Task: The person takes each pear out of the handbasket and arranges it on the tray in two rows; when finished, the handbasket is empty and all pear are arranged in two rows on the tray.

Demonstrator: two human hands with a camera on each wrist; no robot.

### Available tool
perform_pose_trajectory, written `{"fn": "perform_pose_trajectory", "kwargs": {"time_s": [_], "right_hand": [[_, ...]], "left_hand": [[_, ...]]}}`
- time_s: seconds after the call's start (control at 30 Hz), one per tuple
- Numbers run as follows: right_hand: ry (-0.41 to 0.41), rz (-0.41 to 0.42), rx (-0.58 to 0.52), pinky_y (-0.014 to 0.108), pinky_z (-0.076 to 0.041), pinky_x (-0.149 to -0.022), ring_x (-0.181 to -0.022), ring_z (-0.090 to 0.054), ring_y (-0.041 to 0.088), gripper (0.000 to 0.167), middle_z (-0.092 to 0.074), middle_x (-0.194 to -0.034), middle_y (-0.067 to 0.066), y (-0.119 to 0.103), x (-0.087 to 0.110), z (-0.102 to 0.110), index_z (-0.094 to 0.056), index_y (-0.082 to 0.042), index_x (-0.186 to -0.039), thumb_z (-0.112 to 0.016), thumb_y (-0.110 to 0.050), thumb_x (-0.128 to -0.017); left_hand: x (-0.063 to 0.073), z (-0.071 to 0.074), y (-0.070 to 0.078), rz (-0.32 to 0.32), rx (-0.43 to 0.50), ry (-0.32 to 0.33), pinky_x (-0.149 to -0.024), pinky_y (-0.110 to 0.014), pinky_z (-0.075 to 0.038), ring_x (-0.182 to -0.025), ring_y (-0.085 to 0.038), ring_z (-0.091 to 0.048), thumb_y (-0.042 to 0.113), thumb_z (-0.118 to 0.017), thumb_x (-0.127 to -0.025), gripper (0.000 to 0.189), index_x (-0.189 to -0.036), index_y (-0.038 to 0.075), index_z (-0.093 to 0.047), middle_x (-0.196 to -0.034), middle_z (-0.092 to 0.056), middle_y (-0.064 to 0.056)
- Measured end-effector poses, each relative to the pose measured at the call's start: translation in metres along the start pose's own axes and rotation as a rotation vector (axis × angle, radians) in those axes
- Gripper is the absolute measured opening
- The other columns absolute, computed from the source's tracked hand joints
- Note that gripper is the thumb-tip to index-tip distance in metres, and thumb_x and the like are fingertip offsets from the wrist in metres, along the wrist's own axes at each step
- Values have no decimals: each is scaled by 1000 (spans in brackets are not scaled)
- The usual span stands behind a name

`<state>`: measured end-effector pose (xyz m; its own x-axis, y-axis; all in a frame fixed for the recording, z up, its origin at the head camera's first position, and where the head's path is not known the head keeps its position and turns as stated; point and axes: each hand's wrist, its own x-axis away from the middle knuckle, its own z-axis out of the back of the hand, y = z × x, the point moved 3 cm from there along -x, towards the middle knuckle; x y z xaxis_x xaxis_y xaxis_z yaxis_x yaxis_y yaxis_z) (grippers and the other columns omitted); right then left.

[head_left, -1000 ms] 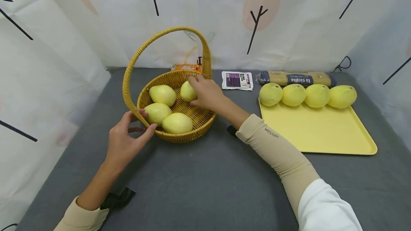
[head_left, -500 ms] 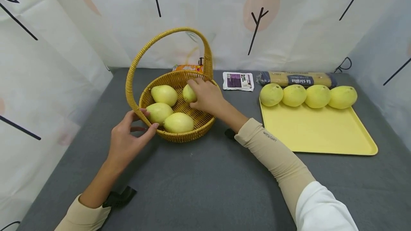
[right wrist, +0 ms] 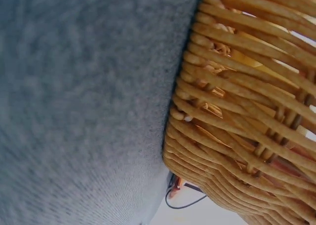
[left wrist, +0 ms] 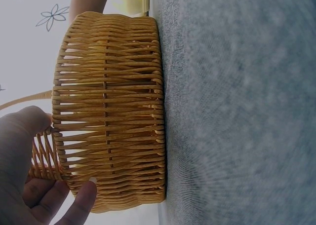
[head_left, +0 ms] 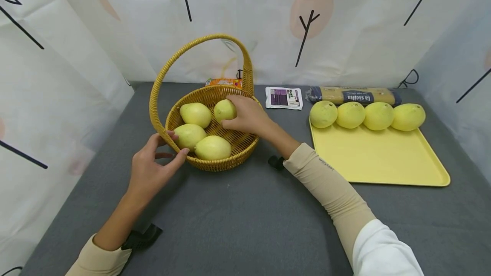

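A yellow wicker basket (head_left: 215,165) with a tall arched handle stands on the grey table. My left hand (head_left: 151,167) grips its near-left rim at the foot of the handle. In the left wrist view the thumb of my left hand (left wrist: 19,151) lies on the inner side of the rim and fingers on the outer side. My right hand (head_left: 247,115) reaches over the right rim and holds a pale yellow melon (head_left: 224,110) inside the basket. Other melons (head_left: 213,148) lie at its left and near side. In the right wrist view the basket wall (right wrist: 247,101) hides that hand.
To the right lies a yellow tray (head_left: 383,161), with several yellow melons (head_left: 378,116) in a row along its far edge. Behind them is a spaghetti pack (head_left: 356,95). A white and purple packet (head_left: 284,98) lies right of the basket, an orange packet (head_left: 224,82) behind it.
My right hand has shifted slightly on the melon, and more of the fruit shows. My left hand stays on the basket's rim.
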<state>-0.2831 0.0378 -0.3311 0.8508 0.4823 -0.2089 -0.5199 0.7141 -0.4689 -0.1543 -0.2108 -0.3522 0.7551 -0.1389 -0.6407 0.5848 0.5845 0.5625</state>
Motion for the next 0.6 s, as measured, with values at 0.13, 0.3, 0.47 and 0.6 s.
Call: {"fn": "perform_pose_trajectory", "kwargs": {"time_s": [0.13,0.3,0.47,0.6], "right_hand": [[16,-28,-136,39,-50,-84,-91,-61,18,59,-66,-113,2,2,2,3,-60,-12,-133,-77,-39,-83],[21,-82,-421,32,-57,-76,-96,-64,18,62,-64,-115,6,5,9,3,-57,-11,-138,-80,-35,-85],[28,-73,-580,31,-58,-82,-103,-65,22,60,-63,-117,9,4,20,10,-56,-7,-138,-80,-27,-86],[45,-55,-656,34,-57,-87,-105,-63,24,57,-61,-120,9,4,31,19,-56,-5,-138,-79,-21,-87]], "left_hand": [[0,1,1,0,-2,-6,-71,-14,-55,-102,-24,-67,6,-83,-80,46,-120,1,-63,-123,-66,-6],[0,1,1,4,2,-6,-71,-13,-55,-101,-24,-68,5,-83,-80,45,-119,1,-62,-120,-67,-5],[0,1,2,4,7,-7,-71,-13,-55,-100,-26,-68,4,-83,-80,45,-119,0,-62,-119,-67,-6],[-1,1,2,1,0,0,-71,-13,-55,-100,-26,-68,4,-83,-80,44,-119,-1,-62,-119,-67,-6]]}}
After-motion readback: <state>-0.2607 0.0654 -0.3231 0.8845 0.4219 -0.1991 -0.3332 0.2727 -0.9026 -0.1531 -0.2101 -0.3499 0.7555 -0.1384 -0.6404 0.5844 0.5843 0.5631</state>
